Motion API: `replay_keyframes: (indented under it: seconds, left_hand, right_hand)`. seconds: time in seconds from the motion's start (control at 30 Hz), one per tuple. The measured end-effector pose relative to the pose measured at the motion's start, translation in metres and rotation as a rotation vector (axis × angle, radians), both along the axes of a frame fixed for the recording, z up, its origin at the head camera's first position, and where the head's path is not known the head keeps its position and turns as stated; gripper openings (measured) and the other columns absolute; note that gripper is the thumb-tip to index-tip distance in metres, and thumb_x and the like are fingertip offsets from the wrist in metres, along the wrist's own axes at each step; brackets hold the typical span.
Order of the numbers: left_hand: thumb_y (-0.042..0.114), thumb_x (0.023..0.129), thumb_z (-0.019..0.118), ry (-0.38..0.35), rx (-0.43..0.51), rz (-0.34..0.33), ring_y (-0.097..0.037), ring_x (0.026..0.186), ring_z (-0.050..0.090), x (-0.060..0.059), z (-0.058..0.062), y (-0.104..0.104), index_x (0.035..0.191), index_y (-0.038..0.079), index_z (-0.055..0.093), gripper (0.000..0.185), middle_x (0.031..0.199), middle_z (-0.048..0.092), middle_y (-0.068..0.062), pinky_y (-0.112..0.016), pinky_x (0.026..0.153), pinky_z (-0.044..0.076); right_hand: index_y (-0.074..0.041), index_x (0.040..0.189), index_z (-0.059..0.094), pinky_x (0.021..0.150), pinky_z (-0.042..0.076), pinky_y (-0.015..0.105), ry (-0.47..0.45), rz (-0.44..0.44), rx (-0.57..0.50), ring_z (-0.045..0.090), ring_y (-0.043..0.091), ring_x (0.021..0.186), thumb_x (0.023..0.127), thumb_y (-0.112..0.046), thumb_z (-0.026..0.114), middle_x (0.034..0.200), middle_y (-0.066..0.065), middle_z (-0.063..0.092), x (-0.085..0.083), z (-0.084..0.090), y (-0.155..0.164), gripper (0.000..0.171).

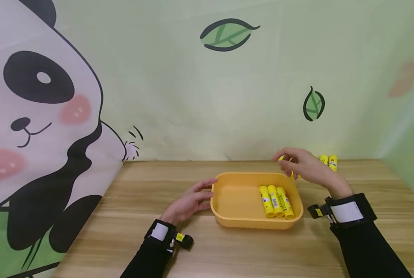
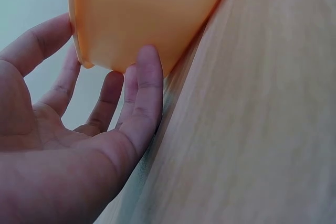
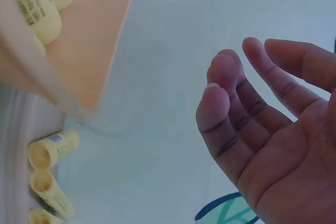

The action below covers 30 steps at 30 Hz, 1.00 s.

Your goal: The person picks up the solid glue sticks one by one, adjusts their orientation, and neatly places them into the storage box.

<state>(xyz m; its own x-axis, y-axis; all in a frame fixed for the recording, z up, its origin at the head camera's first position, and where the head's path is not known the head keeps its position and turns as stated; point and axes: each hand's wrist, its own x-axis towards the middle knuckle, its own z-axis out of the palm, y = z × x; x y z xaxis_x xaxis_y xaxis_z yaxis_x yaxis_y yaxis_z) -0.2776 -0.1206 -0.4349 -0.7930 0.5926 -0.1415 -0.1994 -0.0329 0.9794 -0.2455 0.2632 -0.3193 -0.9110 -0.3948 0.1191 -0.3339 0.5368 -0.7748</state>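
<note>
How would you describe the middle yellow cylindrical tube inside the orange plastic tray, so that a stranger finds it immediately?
On the wood-grain table stands a rounded, rectangular orange plastic tray. Inside, toward its right end, three yellow cylindrical tubes lie side by side. Yours is the middle tube, its white barcode patch facing up.

Looks like a staged tabletop booth, wood-grain table [image 1: 248, 251] at six o'clock, printed backdrop [image 1: 165, 77] at twelve, cartoon panda [image 1: 53, 127] at nine!

A cartoon panda [image 1: 53, 131] covers the backdrop [image 1: 179, 96] beside the worktop's [image 1: 140, 193] left edge. Above the far edge, printed green leaves [image 1: 224, 35] appear.
</note>
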Motion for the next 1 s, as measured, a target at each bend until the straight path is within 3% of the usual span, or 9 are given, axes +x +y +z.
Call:
replay_keyframes:
  seconds: [0.4,1.0]
  left_hand:
    - [0.012,0.107,0.056,-0.008,0.001,0.006,-0.027,0.13,0.053,0.003,0.001,-0.001,0.157,0.012,0.043,0.052,0.155,0.036,-0.014,-0.04,0.105,0.053]
    - [0.01,0.106,0.056,-0.005,-0.007,0.008,-0.029,0.132,0.051,0.003,0.004,0.004,0.158,0.011,0.041,0.054,0.155,0.034,-0.016,-0.042,0.106,0.052]
  right_hand:
    - [-0.002,0.127,0.063,0.059,0.055,0.03,0.003,-0.068,0.031,0.06,0.027,0.077,0.107,-0.01,0.055,0.089,0.007,0.064,-0.004,-0.007,0.013,0.023]
    - [0.0,0.128,0.061,0.062,0.057,0.031,0.007,-0.128,0.054,0.061,0.025,0.076,0.109,-0.014,0.053,0.093,0.01,0.062,0.0,-0.003,0.034,0.025]
